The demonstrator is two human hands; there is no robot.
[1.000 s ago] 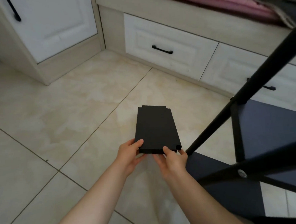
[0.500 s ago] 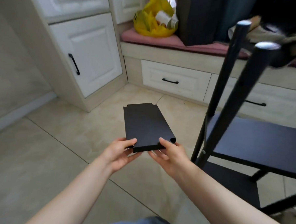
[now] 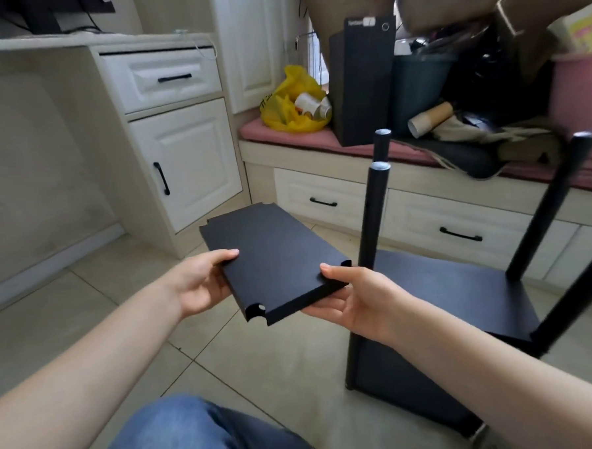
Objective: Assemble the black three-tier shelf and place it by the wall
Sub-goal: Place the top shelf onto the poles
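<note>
I hold a loose black shelf board [image 3: 272, 256] with notched corners flat in the air above the tiled floor. My left hand [image 3: 201, 284] grips its left edge, thumb on top. My right hand [image 3: 353, 300] grips its near right corner, thumb on top and fingers underneath. To the right stands the partly built black shelf frame [image 3: 442, 285] with two boards fitted and upright black poles [image 3: 373, 217] rising from them. The loose board's right corner is close to the nearest pole, not touching it.
White cabinets and drawers [image 3: 181, 161] stand at the left and back. A window seat with a pink cushion [image 3: 296, 135] holds a yellow bag [image 3: 288, 104], a black box [image 3: 362, 83] and clutter. My knee in blue jeans [image 3: 196, 435] is at the bottom.
I have lifted the board and turned it so its right end points toward the frame. My hands have spread apart along its near edge. My view has risen from the floor.
</note>
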